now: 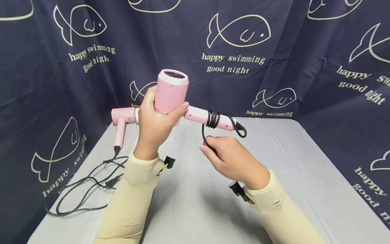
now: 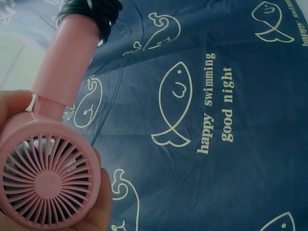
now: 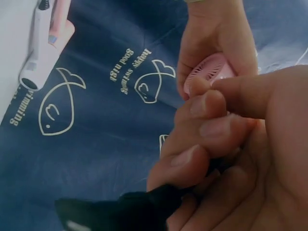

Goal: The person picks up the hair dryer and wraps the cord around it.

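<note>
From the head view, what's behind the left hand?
Past the left hand, a second pink hair dryer partly shows, with a white part at its right; the printed curtain hangs farther back. Whatever continues behind the hand is covered.

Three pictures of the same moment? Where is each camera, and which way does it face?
Head: on the person's head, looking forward and down at the table; both sleeves, the left hand and the right hand show.
Left wrist: on that wrist, facing the grille of the held dryer and the curtain; part of the left hand shows.
Right wrist: on that wrist, facing the right hand's fingers, the left hand beyond.
Shared: head and right wrist both show both hands and the held dryer.
</note>
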`<state>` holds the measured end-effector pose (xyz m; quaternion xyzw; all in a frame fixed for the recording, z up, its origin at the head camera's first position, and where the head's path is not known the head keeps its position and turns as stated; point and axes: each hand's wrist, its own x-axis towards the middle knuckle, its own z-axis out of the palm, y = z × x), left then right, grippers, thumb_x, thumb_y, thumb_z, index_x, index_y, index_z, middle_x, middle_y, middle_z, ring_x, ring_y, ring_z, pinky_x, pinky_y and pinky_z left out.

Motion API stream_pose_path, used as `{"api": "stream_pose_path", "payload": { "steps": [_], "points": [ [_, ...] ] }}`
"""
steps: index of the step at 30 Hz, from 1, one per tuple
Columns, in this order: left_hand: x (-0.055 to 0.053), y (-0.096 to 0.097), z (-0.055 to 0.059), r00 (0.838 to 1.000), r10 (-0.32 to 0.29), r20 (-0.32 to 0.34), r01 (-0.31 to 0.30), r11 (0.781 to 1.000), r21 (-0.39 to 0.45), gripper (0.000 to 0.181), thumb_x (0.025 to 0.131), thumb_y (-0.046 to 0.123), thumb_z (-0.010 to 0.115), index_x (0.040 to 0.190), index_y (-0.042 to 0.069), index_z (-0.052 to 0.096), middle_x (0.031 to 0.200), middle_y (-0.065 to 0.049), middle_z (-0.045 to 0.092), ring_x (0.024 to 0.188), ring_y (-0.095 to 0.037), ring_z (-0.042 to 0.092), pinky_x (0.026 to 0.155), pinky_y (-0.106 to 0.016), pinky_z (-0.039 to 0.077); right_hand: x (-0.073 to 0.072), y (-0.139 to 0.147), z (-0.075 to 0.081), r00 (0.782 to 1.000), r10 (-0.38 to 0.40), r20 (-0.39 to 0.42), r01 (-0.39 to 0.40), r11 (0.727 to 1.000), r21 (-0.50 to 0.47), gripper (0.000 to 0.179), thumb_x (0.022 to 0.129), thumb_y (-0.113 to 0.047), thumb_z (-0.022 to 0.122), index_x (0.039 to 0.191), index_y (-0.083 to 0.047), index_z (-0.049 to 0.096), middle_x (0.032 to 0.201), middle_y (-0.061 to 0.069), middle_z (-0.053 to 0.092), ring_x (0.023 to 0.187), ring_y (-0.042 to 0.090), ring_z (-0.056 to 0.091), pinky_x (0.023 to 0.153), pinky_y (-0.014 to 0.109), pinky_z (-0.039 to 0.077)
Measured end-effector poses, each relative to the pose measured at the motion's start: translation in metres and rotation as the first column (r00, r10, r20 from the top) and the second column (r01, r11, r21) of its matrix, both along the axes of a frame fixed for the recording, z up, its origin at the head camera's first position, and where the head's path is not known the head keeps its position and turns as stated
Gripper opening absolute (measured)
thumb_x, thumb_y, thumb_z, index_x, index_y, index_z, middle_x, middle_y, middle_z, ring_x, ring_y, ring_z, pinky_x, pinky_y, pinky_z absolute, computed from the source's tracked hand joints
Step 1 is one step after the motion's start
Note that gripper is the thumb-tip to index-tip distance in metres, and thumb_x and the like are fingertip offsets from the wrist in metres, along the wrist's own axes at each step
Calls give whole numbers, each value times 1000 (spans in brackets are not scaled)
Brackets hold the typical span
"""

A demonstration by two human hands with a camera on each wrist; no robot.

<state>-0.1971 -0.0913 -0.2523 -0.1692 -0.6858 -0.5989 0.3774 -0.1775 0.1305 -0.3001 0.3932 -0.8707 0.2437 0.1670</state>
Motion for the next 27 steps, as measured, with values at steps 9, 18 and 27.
{"api": "stream_pose_path", "payload": {
  "steps": [9, 18, 27],
  "points": [
    [-15, -5, -16, 990, 134, -41, -136, 987, -81, 62, 74, 29, 91, 128, 15, 63, 105, 0, 70, 89, -13, 63, 79, -34, 51, 3, 1, 3, 997, -59, -40, 59, 998, 11, 23, 106, -23, 55, 84, -20, 52, 68, -9, 40, 59, 5, 37, 56, 25, 38],
    [-20, -2, -16, 960, 216, -176, -243, 958, -151, 62, 74, 33, 88, 125, 9, 62, 113, -2, 69, 94, -15, 63, 83, -36, 52, 6, 6, 8, 993, -104, -62, 105, 994, 10, 24, 106, -24, 56, 83, -20, 51, 67, -9, 39, 59, 6, 38, 57, 25, 38],
    [-21, -3, -18, 942, 270, -202, -309, 930, -198, 63, 72, 33, 87, 125, 8, 63, 113, -5, 69, 97, -18, 64, 83, -38, 53, 21, 20, 24, 978, -202, -48, 202, 979, -10, 11, 100, -20, 56, 89, -23, 59, 68, -14, 50, 60, 4, 47, 57, 26, 42]
  ]
}}
